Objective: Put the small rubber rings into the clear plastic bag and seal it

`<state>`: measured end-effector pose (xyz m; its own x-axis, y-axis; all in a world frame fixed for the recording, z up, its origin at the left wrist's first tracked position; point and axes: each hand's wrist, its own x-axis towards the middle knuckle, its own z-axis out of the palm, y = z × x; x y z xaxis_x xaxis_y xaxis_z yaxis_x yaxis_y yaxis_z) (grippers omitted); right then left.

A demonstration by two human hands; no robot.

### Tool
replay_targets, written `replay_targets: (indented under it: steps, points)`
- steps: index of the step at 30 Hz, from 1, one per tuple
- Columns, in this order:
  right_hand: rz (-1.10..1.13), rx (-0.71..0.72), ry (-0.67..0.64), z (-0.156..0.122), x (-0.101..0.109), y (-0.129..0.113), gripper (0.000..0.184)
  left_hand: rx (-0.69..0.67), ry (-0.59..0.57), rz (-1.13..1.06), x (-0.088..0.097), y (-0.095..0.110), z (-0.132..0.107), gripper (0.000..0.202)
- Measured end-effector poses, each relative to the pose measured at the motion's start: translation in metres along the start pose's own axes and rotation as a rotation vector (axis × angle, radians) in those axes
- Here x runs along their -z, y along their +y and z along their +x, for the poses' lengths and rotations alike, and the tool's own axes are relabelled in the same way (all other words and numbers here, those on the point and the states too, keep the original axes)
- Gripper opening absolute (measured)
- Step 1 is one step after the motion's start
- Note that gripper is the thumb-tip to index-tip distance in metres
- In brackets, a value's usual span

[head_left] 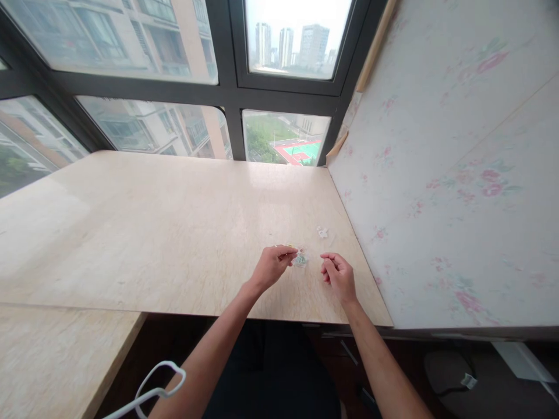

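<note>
My left hand (273, 265) hovers low over the pale stone table (152, 227), its fingers pinched on a small clear packet with a green and white thing inside (300, 259). A few centimetres to the right, my right hand (337, 274) has its fingers curled inward with nothing visible in them, and it does not touch the packet. A small white scrap (322, 233) lies on the table just beyond both hands.
A wall with faded floral paper (458, 174) rises along the table's right edge. Dark-framed windows (227, 96) stand behind the table. A white plastic hanger (151, 393) pokes up at the lower left, beside a lower table section (56, 355).
</note>
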<state>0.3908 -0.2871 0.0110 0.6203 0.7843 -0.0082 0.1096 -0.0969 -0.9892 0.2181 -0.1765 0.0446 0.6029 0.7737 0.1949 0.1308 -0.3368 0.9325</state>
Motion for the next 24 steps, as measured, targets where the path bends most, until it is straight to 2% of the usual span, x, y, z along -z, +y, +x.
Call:
replay_targets:
  steps: [9, 12, 20, 24]
  points:
    - [0.017, -0.003, -0.004, 0.0, 0.0, 0.0, 0.02, -0.048, 0.009, 0.122, -0.013, -0.006, 0.004, 0.011]
    - [0.018, -0.002, -0.001, 0.001, 0.0, -0.001, 0.021, -0.043, -0.004, 0.088, -0.015, -0.006, 0.005, 0.008]
    - [0.032, -0.004, 0.001, 0.001, 0.0, -0.002, 0.02, -0.042, 0.003, 0.12, -0.017, -0.003, 0.008, 0.011]
    - [0.037, -0.014, 0.008, 0.001, 0.0, -0.003, 0.019, -0.06, 0.069, 0.067, -0.012, -0.004, 0.007, 0.01]
